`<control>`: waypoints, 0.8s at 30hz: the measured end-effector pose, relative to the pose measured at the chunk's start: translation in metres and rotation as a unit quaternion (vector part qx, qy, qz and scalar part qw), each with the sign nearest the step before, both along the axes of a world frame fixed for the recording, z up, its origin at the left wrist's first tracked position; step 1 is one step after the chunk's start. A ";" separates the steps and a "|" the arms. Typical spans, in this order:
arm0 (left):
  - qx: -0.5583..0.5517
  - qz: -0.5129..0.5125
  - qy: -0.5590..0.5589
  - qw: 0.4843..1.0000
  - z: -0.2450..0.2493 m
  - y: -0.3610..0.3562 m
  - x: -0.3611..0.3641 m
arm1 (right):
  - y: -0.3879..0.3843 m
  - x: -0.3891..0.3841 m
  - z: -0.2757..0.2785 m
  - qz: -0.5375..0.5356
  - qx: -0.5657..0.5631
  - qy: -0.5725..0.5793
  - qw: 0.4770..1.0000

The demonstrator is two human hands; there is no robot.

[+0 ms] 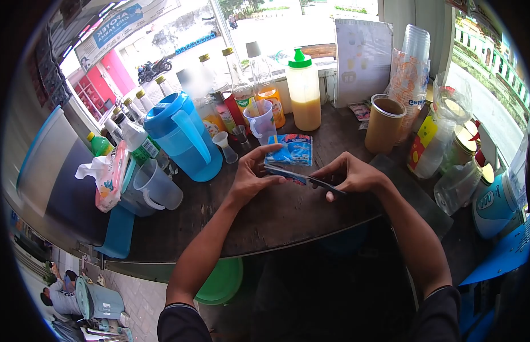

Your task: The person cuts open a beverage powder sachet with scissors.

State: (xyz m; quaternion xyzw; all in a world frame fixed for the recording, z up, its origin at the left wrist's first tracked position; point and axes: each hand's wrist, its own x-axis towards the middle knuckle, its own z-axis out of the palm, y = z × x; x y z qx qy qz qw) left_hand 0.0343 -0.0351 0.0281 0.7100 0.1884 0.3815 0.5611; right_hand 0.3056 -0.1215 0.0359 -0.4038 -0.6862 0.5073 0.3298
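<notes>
My left hand point(251, 174) pinches a small blue sachet point(283, 172) at its left end, held flat just above the dark wooden counter point(276, 219). My right hand point(350, 176) grips a pair of scissors point(319, 182) whose blades point left and meet the sachet's right edge. A stack of blue sachets point(293, 149) lies on the counter just behind my hands.
A blue pitcher point(182, 137) and a clear jug point(157, 188) stand at the left. Syrup bottles point(259, 80) and a green-capped squeeze bottle point(304, 91) line the back. A brown paper cup point(384, 122), stacked plastic cups point(413, 68) and jars point(459, 171) crowd the right.
</notes>
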 end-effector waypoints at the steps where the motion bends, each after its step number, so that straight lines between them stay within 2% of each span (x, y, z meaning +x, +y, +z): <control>1: 0.021 0.029 -0.006 0.999 0.000 0.002 -0.002 | 0.000 0.001 0.000 0.000 0.001 0.000 1.000; 5: 0.067 0.058 -0.003 0.996 -0.005 0.010 -0.008 | 0.002 0.006 -0.003 0.001 -0.006 0.052 0.999; 7: 0.075 0.087 0.045 0.992 -0.005 0.013 -0.012 | 0.003 0.009 -0.004 -0.007 -0.014 0.088 0.996; 16: 0.107 0.152 -0.015 0.983 -0.006 0.012 -0.006 | 0.006 -0.002 -0.006 -0.045 0.023 0.131 0.990; 19: 0.078 0.147 -0.011 0.986 -0.007 0.012 -0.004 | 0.002 -0.026 0.002 -0.105 0.036 0.168 0.980; 21: 0.067 0.132 -0.025 0.989 -0.011 0.015 -0.002 | -0.003 -0.049 0.001 -0.216 0.102 0.186 0.953; 22: 0.058 0.117 -0.036 0.991 -0.013 0.015 -0.002 | -0.006 -0.058 -0.006 -0.216 0.100 0.185 0.954; 24: 0.050 0.104 -0.050 0.992 -0.015 0.015 0.001 | -0.008 -0.070 -0.022 -0.344 0.089 0.171 0.919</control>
